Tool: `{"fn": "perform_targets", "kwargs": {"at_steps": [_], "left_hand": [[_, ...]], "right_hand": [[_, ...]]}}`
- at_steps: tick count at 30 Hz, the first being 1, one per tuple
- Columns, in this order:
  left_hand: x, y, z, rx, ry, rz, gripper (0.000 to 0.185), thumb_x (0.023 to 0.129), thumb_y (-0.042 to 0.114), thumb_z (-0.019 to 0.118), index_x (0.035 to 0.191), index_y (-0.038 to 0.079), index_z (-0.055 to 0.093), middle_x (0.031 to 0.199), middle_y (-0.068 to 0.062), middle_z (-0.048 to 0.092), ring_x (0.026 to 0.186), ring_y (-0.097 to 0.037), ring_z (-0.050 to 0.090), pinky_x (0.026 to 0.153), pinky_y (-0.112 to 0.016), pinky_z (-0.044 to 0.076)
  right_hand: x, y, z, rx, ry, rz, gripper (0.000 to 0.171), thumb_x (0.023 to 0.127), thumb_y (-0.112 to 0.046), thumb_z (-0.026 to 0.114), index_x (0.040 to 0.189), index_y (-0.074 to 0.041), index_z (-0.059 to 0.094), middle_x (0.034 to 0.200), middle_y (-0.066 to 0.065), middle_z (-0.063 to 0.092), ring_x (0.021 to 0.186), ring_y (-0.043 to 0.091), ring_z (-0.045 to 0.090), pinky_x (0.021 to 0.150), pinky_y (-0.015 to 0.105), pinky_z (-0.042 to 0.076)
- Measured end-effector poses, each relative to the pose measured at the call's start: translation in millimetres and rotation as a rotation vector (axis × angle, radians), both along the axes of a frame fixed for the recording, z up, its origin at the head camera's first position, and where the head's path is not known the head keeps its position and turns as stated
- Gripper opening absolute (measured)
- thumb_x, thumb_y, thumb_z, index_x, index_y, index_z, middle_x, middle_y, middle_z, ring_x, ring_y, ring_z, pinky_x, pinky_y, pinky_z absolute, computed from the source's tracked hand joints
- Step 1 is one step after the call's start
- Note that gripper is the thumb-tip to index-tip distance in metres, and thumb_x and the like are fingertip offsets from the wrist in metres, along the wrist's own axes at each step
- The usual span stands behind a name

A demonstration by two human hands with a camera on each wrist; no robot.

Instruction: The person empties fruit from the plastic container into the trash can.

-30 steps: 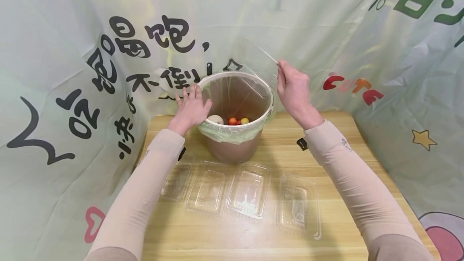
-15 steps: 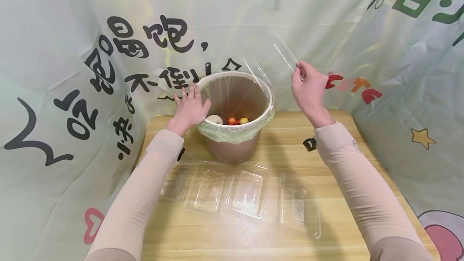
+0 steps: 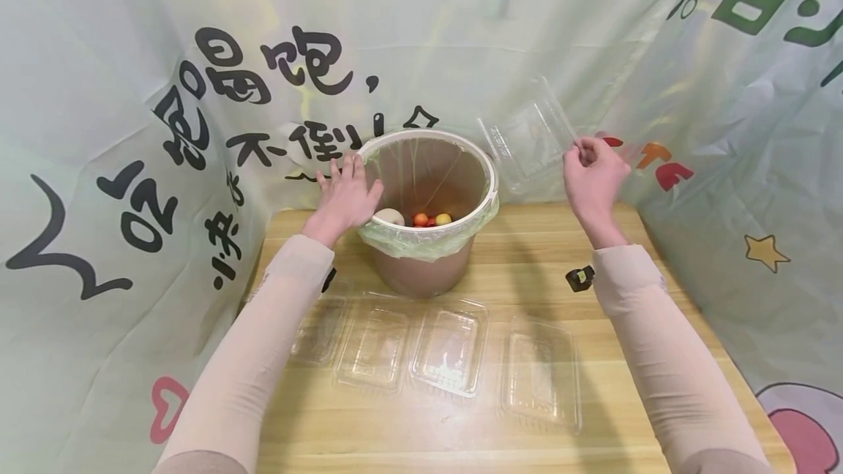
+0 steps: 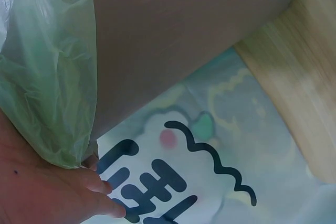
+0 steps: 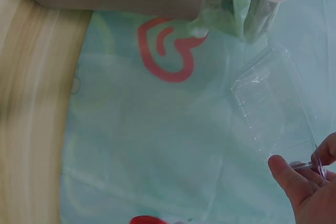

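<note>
left hand: flat, fingers straight on bin rim | right hand: pinching clear tray, bin well left of it

The left hand covers part of the bin's rim at centre frame, and its thumb sits behind the green liner. Only the tops of a few fruits show over the near rim; what lies deeper is hidden. In the left wrist view the hand is cut off at the lower left corner. In the right wrist view the right hand runs off the lower right corner, so its grip on the clear tray is only partly seen.
</note>
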State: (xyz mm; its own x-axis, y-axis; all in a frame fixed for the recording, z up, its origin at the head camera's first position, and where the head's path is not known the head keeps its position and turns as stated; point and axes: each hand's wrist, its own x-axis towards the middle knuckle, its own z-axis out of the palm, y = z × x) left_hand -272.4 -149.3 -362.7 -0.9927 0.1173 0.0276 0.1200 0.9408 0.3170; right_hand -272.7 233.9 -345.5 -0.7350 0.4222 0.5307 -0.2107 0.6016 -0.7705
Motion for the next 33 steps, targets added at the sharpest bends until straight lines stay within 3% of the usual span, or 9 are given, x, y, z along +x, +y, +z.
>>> {"fn": "perform_targets", "kwargs": {"at_steps": [5,6,7,11,16,22,26,30,33], "left_hand": [[-0.3,0,0.0,-0.004,-0.004,0.002,0.083,0.108,0.051,0.024,0.167,-0.004,0.005,0.177,-0.024,0.001,0.160,-0.054,-0.004,0.127,-0.075,-0.004],[-0.2,0,0.0,-0.005,-0.005,0.002,0.083,0.108,0.051,0.024,0.167,-0.004,0.005,0.177,-0.024,0.001,0.160,-0.054,-0.004,0.127,-0.075,-0.004],[0.1,0,0.2,-0.005,-0.005,0.002,0.083,0.108,0.051,0.025,0.167,-0.004,0.005,0.177,-0.024,0.001,0.160,-0.054,-0.003,0.127,-0.075,-0.004],[0.8,1,0.7,-0.004,-0.001,0.004,0.083,0.107,0.051,0.025,0.167,-0.004,0.006,0.177,-0.023,0.002,0.160,-0.055,-0.002,0.127,-0.075,-0.003],[0.1,1,0.7,-0.013,0.000,0.003,0.083,0.107,0.051,0.025,0.167,-0.004,0.005,0.177,-0.024,0.002,0.160,-0.055,-0.002,0.127,-0.075,-0.003],[-0.6,0,0.2,-0.023,-0.007,0.002,0.083,0.108,0.051,0.024,0.167,-0.004,0.004,0.176,-0.024,0.001,0.160,-0.055,-0.003,0.127,-0.075,-0.003],[-0.8,0,0.2,-0.022,-0.008,0.002,0.083,0.108,0.050,0.024,0.167,-0.004,0.005,0.177,-0.024,0.001,0.160,-0.055,-0.002,0.127,-0.075,-0.002],[-0.1,1,1.0,-0.021,-0.007,0.005,0.082,0.108,0.050,0.025,0.167,-0.004,0.005,0.177,-0.024,0.001,0.160,-0.055,-0.002,0.127,-0.075,-0.002],[0.2,1,1.6,-0.025,-0.005,0.004,0.082,0.108,0.050,0.025,0.167,-0.004,0.005,0.176,-0.024,0.001,0.160,-0.055,-0.001,0.127,-0.075,-0.002]], "right_hand": [[-0.9,17,-13.4,-0.113,-0.095,-0.040,0.030,0.101,-0.022,0.059,0.115,-0.003,0.078,0.079,-0.011,0.074,0.063,-0.017,0.054,0.091,0.013,0.041],[-1.2,20,-16.3,-0.144,-0.115,-0.036,0.031,0.101,-0.022,0.058,0.115,-0.002,0.077,0.074,-0.017,0.069,0.060,-0.016,0.055,0.089,0.013,0.043],[-1.3,23,-19.5,-0.175,-0.135,-0.030,0.031,0.100,-0.021,0.058,0.115,-0.001,0.076,0.070,-0.022,0.063,0.057,-0.014,0.057,0.078,0.011,0.046],[-0.5,36,-32.7,-0.275,-0.233,-0.014,0.034,0.099,-0.014,0.054,0.123,0.001,0.073,0.067,-0.025,0.058,0.057,-0.006,0.061,0.054,0.011,0.048],[-0.9,48,-55.1,-0.275,-0.332,-0.027,0.040,0.098,-0.012,0.053,0.131,0.001,0.070,0.069,-0.025,0.057,0.059,-0.007,0.061,0.053,0.011,0.049],[0.2,50,-84.7,-0.253,-0.360,-0.030,0.039,0.099,-0.013,0.053,0.127,0.006,0.070,0.068,-0.022,0.054,0.052,-0.011,0.056,0.051,0.009,0.049],[2.3,50,-102.1,-0.222,-0.407,-0.030,0.039,0.100,-0.014,0.052,0.128,0.006,0.070,0.072,-0.014,0.061,0.050,-0.013,0.055,0.051,0.009,0.049],[4.5,49,-116.2,-0.217,-0.476,-0.009,0.040,0.102,-0.015,0.050,0.131,0.006,0.069,0.098,0.012,0.075,0.052,-0.012,0.058,0.055,0.007,0.051],[5.6,49,-125.6,-0.233,-0.519,0.003,0.040,0.102,-0.013,0.050,0.133,0.006,0.067,0.119,0.027,0.074,0.054,-0.010,0.060,0.058,0.006,0.051]]}}
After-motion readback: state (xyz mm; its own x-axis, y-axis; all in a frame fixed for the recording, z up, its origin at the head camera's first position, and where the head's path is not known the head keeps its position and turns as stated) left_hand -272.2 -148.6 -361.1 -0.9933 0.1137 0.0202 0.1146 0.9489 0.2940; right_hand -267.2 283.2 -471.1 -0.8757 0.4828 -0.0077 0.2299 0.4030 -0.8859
